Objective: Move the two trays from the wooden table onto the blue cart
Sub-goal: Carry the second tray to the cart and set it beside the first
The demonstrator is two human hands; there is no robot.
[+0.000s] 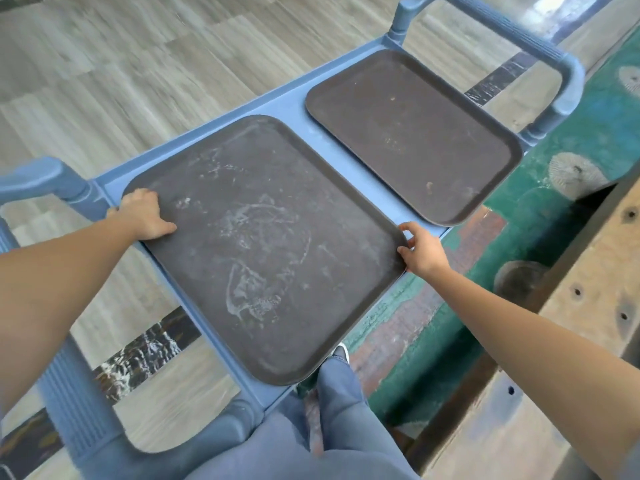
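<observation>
Two dark brown trays lie on the top of the blue cart [294,105]. The near tray [263,251] is scuffed with whitish marks and sits slightly skewed, its near corner hanging over the cart's edge. My left hand [145,214] grips its far left corner, thumb on the top face. My right hand [420,251] pinches its right corner. The far tray [412,133] rests flat toward the cart's far end, apart from both hands.
The cart has blue handle loops at the far end [568,88] and the near left [62,393]. A wooden table [588,306] runs along the right. A green patterned rug [540,216] lies between the cart and the table. My legs [332,410] stand below.
</observation>
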